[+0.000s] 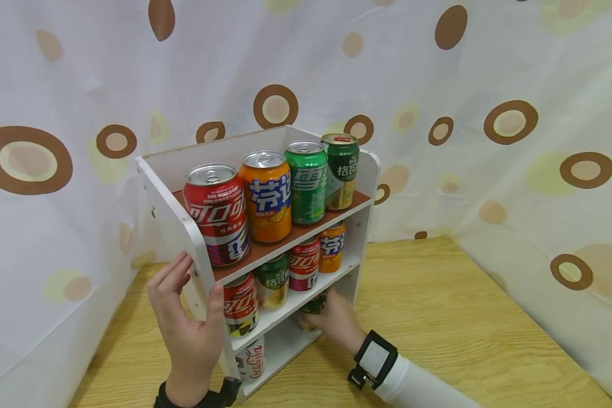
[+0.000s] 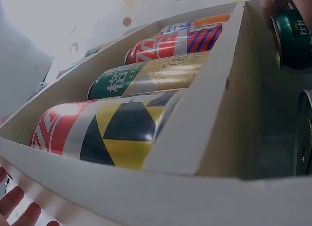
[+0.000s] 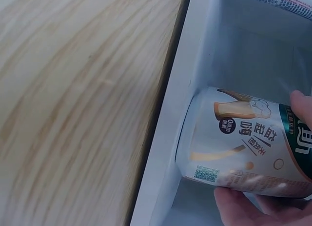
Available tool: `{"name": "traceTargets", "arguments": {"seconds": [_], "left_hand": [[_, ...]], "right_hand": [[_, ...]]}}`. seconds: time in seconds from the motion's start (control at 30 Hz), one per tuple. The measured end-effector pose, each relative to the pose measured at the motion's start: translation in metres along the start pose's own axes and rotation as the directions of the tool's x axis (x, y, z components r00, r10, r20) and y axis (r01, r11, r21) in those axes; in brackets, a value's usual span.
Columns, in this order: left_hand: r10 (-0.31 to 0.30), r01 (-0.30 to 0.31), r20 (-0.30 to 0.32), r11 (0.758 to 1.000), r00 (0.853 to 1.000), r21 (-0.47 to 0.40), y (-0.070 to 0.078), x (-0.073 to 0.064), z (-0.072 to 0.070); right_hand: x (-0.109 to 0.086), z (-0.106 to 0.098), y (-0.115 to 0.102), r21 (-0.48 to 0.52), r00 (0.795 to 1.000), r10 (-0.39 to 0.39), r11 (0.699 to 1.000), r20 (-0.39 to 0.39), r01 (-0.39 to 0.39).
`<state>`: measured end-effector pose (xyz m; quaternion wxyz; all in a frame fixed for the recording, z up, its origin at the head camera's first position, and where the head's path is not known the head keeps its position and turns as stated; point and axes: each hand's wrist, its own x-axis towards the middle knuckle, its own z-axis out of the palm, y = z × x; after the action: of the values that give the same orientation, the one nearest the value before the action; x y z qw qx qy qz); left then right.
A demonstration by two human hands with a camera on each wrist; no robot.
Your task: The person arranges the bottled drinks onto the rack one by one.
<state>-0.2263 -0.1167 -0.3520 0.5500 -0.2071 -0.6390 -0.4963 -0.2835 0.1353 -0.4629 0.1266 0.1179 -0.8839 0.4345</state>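
Observation:
My right hand (image 1: 339,322) grips a dark green and gold can (image 1: 313,304) inside the bottom level of a small white shelf rack (image 1: 168,212). The right wrist view shows this can (image 3: 243,143) upright at the bottom board, its pale printed side facing the camera, fingers and thumb around its upper part. My left hand (image 1: 191,334) is at the rack's left side panel, fingers extended along its outer face and thumb near the front edge. Beside it on the bottom level, at the left end, stands a white Coca-Cola can (image 1: 252,360).
On the top level stand a red can (image 1: 216,218), an orange can (image 1: 266,198), a bright green can (image 1: 306,184) and a dark green can (image 1: 340,173). Several more cans fill the middle level (image 1: 272,283). The rack stands on a wooden table (image 1: 438,317) before a dotted curtain (image 1: 387,62).

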Motion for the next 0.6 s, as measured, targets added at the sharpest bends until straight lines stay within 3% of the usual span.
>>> {"name": "traceTargets", "arguments": {"seconds": [0.27,0.6], "left_hand": [[-0.007,0.007,0.004,1.000,1.000,0.004,0.0002,-0.0006,-0.0003],[0.002,-0.002,-0.002,1.000,1.000,0.009,-0.0006,-0.0002,-0.0002]], "right_hand": [[0.0004,0.0026,-0.0018,-0.001,0.999,-0.020,1.000,0.036,0.020],[0.0020,0.0034,-0.0061,-0.065,0.997,-0.064,0.996,-0.051,0.060]]}}
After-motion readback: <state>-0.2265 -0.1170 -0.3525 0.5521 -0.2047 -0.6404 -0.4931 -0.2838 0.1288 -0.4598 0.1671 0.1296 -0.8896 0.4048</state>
